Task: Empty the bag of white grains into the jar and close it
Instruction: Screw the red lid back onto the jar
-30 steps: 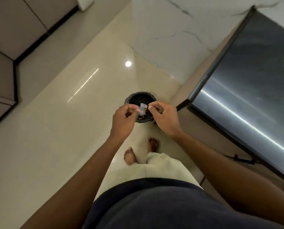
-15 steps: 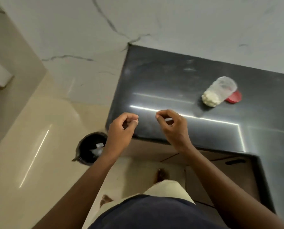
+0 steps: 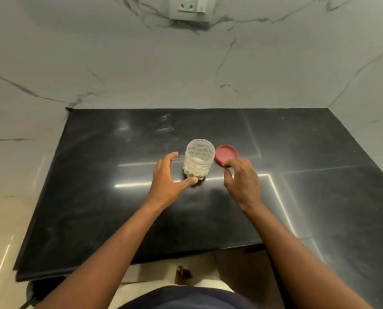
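Both hands have left the bin: left hand (image 3: 167, 177) spread beside the jar (image 3: 199, 160), right hand (image 3: 241, 180) open-fingered at the red lid (image 3: 226, 153).

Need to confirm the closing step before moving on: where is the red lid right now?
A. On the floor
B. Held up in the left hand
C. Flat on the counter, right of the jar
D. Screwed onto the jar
C: the lid lies flat on the counter just right of the open jar, with the right hand reaching toward it and the left hand empty beside the jar.
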Motion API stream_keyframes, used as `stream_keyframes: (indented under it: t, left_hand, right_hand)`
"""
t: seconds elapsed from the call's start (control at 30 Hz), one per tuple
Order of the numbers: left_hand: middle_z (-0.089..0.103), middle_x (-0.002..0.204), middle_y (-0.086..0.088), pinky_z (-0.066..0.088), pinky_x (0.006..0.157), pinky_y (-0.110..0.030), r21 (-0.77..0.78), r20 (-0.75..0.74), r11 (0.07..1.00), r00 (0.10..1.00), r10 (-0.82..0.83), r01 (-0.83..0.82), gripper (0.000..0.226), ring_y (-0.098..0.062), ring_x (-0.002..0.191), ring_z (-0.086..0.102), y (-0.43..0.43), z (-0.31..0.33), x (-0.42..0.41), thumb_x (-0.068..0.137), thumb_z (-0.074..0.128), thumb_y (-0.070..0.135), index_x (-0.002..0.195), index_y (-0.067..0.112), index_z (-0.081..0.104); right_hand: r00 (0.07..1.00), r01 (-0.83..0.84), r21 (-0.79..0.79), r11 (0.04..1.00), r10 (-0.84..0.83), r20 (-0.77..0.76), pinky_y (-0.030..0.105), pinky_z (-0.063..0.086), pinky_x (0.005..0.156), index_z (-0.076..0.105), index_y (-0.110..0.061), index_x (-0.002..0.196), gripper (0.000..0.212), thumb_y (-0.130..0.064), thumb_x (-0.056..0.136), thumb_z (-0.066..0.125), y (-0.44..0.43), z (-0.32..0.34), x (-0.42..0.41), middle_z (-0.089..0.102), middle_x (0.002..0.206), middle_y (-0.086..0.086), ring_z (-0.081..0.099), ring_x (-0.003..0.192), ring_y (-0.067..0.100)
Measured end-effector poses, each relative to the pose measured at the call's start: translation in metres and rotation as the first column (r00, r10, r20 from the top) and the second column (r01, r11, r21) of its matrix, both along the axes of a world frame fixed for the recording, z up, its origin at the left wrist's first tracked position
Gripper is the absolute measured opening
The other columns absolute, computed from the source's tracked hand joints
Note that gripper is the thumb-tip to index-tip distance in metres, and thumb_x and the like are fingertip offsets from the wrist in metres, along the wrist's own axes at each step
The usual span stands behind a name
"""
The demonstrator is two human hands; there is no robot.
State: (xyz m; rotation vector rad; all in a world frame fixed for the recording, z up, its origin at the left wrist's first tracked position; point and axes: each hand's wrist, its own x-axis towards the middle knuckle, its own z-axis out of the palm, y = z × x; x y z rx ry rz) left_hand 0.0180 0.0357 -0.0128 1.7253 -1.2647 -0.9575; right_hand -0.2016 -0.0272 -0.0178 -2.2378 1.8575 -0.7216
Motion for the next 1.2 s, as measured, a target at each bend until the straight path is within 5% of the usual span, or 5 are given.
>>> stream_keyframes:
  t: [0.33, 0.6, 0.9, 1.07, 1.2]
  left_hand:
    - [0.067, 0.132, 0.007, 0.059, 0.1, -0.046, -0.034, 0.049, 0.999, 0.998, 0.043, -0.041, 0.096, -0.017, 0.119, 0.066, -0.058, -0.015, -0.036, 0.058, 0.1, 0.05, 0.137, 0.033, 0.048]
    - [0.072, 0.12, 0.011, 0.061, 0.09, -0.046, -0.009, 0.183, 0.999, 0.982, 0.043, -0.042, 0.086, -0.019, 0.108, 0.071, -0.063, -0.017, -0.035, 0.058, 0.094, 0.056, 0.128, 0.043, 0.046]
    - [0.072, 0.115, 0.015, 0.06, 0.087, -0.04, -0.017, 0.183, 0.999, 0.982, 0.038, -0.036, 0.083, -0.015, 0.105, 0.071, -0.065, -0.02, -0.031, 0.054, 0.092, 0.062, 0.121, 0.049, 0.044]
    - [0.072, 0.11, 0.014, 0.062, 0.08, -0.041, -0.014, 0.173, 1.0, 0.985, 0.017, -0.015, 0.085, -0.015, 0.097, 0.072, -0.066, -0.022, -0.03, 0.058, 0.091, 0.055, 0.127, 0.047, 0.042]
    - [0.072, 0.108, 0.016, 0.06, 0.08, -0.037, -0.02, 0.157, 1.0, 0.988, 0.005, -0.002, 0.087, -0.016, 0.097, 0.071, -0.066, -0.025, -0.028, 0.055, 0.091, 0.056, 0.128, 0.049, 0.043]
  right_hand:
    - [0.885, -0.126, 0.523, 0.843, 0.333, -0.325, 0.07, 0.027, 0.117, 0.025, -0.036, 0.161, 0.093, -0.044, 0.081, 0.072, -0.108, -0.012, 0.003, 0.01, 0.172, 0.011, 0.012, 0.157, 0.039]
    - [0.946, -0.076, 0.461, 0.884, 0.21, -0.246, 0.044, 0.051, 0.097, 0.049, -0.036, 0.145, 0.075, -0.044, 0.076, 0.077, -0.121, -0.015, -0.002, 0.046, 0.142, 0.005, 0.048, 0.128, 0.033]
    - [0.775, -0.099, 0.198, 0.975, -0.05, 0.63, 0.027, 0.049, 0.074, 0.052, -0.031, 0.091, 0.042, -0.052, 0.065, 0.077, -0.073, 0.038, 0.003, 0.049, 0.113, -0.001, 0.055, 0.098, 0.01]
    - [0.842, -0.334, 0.15, 0.93, 0.223, 0.491, 0.025, 0.046, 0.091, 0.056, -0.019, 0.073, 0.04, -0.032, 0.069, 0.094, -0.056, 0.05, 0.02, 0.056, 0.126, -0.005, 0.053, 0.122, 0.006]
    - [0.887, -0.44, 0.201, 0.875, 0.389, 0.248, 0.03, 0.047, 0.088, 0.06, -0.019, 0.103, 0.049, -0.036, 0.07, 0.091, -0.056, 0.054, 0.034, 0.058, 0.121, -0.004, 0.056, 0.111, 0.016]
